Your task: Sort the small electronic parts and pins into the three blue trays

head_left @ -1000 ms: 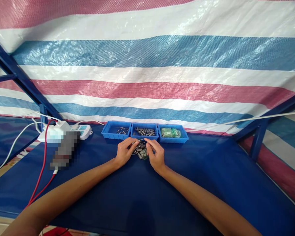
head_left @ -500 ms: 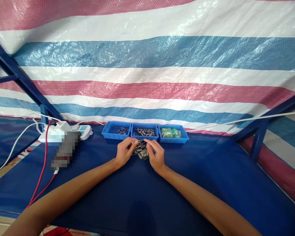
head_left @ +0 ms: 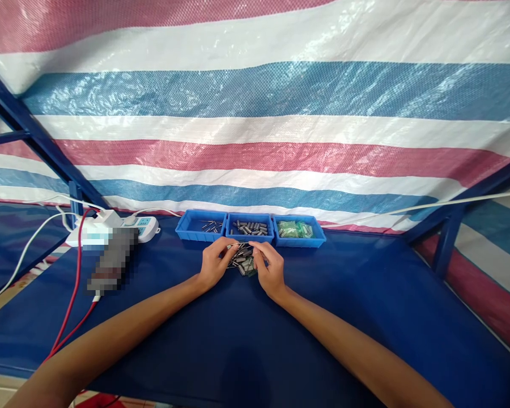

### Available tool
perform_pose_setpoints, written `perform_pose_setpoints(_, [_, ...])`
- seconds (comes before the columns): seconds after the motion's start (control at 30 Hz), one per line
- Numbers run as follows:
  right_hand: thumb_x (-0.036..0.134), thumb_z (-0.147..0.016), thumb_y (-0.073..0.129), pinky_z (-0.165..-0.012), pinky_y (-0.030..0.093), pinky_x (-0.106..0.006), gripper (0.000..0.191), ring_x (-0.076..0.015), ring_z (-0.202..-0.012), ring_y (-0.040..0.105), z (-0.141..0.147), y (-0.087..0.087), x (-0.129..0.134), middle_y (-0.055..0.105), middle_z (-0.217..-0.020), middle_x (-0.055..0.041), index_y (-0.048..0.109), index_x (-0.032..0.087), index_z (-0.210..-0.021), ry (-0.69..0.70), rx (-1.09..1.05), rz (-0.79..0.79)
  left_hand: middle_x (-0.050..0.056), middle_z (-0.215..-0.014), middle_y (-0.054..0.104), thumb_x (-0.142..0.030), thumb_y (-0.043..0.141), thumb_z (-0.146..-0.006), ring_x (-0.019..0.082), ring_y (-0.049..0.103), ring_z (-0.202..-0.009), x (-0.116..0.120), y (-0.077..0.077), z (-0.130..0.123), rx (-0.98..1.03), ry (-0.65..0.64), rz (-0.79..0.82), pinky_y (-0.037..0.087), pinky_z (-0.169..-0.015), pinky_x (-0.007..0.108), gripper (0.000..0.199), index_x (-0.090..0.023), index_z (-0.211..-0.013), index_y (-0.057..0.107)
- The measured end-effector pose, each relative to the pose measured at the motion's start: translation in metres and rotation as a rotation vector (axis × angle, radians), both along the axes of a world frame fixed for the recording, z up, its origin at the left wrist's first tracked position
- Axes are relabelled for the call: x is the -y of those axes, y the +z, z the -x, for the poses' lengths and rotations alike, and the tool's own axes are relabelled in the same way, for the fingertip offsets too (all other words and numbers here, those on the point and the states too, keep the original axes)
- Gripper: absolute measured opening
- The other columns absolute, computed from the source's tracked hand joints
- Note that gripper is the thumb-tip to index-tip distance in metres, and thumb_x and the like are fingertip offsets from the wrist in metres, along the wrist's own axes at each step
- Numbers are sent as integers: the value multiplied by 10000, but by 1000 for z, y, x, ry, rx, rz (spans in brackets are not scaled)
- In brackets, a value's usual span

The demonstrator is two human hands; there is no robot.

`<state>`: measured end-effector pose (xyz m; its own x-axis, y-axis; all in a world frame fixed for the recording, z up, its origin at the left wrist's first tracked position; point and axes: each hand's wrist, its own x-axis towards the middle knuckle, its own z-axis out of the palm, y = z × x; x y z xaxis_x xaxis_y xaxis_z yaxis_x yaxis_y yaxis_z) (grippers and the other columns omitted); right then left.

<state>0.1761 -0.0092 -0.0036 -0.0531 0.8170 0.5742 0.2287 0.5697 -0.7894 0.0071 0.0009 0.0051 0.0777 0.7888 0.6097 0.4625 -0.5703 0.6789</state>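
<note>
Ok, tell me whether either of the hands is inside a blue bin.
No, the left hand and the right hand are both in front of the blue bins, at the pile of small pieces.

small-parts pile (head_left: 242, 263) sits partly hidden by left hand (head_left: 215, 263) and right hand (head_left: 271, 268) | thin piece (head_left: 243, 243) between them: too small to identify | dark object (head_left: 114, 259): pixelated | striped sheet (head_left: 255, 89): cut off by top edge

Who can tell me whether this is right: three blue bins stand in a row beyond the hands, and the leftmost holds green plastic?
Leftmost is wrong: the head view shows green plastic in the rightmost bin; the leftmost bin holds slim pieces. The rest stands.
</note>
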Motion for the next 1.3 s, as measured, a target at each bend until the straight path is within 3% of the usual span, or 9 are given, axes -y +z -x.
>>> perform_pose_setpoints(0.43, [252,-930,442,-610,469,-263,250,-149,-691,565,1,1,1,587,-829,-52,627,196,-1088,17,-16,33,40,-839,653,-275,549,-885,127,591,-688,0,0,0,-11,-6,4,469,-644,234,149,-168,-905,652])
perform_pose_setpoints(0.7, [247,-932,439,-609,475,-264,309,-139,-653,546,0,0,1,577,-811,-49,604,204,-1189,12,20,3,40,-816,652,-292,550,-884,123,573,-657,0,1,0,-24,-9,-9,461,-622,237,161,-169,-880,654])
perform_pose_setpoints(1.3, [265,-935,432,-592,469,-259,324,-129,-627,533,0,0,-1,578,-802,-47,607,205,-1202,-9,43,-14,37,-772,649,-329,540,-885,107,530,-585,0,2,-1,-30,-11,-35,445,-592,231,206,-164,-847,659])
